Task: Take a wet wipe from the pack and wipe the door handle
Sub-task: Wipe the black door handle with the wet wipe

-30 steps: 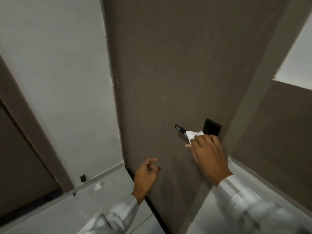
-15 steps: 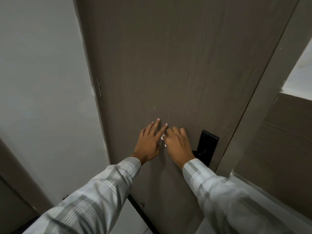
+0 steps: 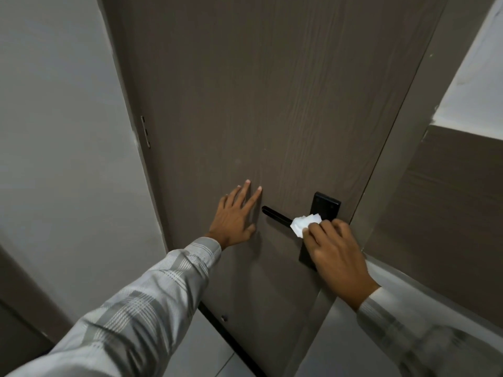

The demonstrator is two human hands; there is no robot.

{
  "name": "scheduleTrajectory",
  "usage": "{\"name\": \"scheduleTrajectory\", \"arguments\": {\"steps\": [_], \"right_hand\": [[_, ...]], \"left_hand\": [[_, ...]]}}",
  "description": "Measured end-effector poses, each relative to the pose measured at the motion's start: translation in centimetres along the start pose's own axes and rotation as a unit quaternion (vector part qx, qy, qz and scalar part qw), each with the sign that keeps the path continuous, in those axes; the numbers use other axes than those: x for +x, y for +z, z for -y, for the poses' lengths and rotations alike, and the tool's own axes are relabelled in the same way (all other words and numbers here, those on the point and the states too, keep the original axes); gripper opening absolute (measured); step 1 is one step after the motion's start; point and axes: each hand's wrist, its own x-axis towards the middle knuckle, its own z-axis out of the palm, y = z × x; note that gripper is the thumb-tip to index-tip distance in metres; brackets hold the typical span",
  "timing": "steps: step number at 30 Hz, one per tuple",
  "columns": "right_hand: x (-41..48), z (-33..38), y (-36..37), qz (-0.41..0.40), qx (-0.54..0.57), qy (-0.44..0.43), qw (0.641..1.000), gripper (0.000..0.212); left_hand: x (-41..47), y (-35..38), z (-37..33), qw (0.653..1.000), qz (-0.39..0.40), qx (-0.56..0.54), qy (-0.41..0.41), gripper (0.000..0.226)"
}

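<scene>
The right hand (image 3: 337,251), at five o'clock, has slid from the lever's tip to its base, fingers (image 3: 313,232) pinching the wet wipe (image 3: 303,223) against the door handle (image 3: 276,214). At nine o'clock of the handle, the left hand (image 3: 234,216) now braces the door (image 3: 272,104), fingers spread flat. Wiping looks well underway.

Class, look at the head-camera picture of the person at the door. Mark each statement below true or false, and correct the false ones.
1. The right hand presses a white wet wipe against the black door handle. True.
2. The left hand grips the handle. False: it rests flat on the brown door, beside the lever's free end.
3. The wipe sits near the handle's backplate. True.
4. The sleeves are plain black. False: both are light checked fabric.
</scene>
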Motion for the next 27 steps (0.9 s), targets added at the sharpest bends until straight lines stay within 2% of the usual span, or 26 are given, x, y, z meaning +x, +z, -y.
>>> {"name": "scheduleTrajectory", "arguments": {"steps": [3, 10, 17, 23, 27], "right_hand": [[1.6, 1.0, 0.1, -0.026, 0.003, -0.005, 1.000, 0.042], [7.3, 3.8, 0.3, -0.066, 0.039, -0.051, 0.996, 0.026], [6.6, 2.6, 1.0, -0.087, 0.005, -0.081, 0.993, 0.027], [2.1, 0.4, -0.1, -0.058, -0.007, -0.056, 0.997, 0.045], [-0.7, -0.9, -2.2, -0.069, 0.038, -0.026, 0.997, 0.046]], "left_hand": [[0.0, 0.4, 0.1, 1.000, -0.007, -0.005, 0.007, 0.106], [0.0, 0.1, 0.6, 0.999, -0.037, 0.032, 0.021, 0.112], [0.8, -0.2, 1.2, 0.998, -0.018, 0.059, 0.026, 0.116], [0.5, -0.6, 0.5, 0.998, 0.000, 0.065, 0.011, 0.116], [-1.3, -1.7, -1.2, 0.999, -0.008, 0.017, -0.045, 0.110]]}}
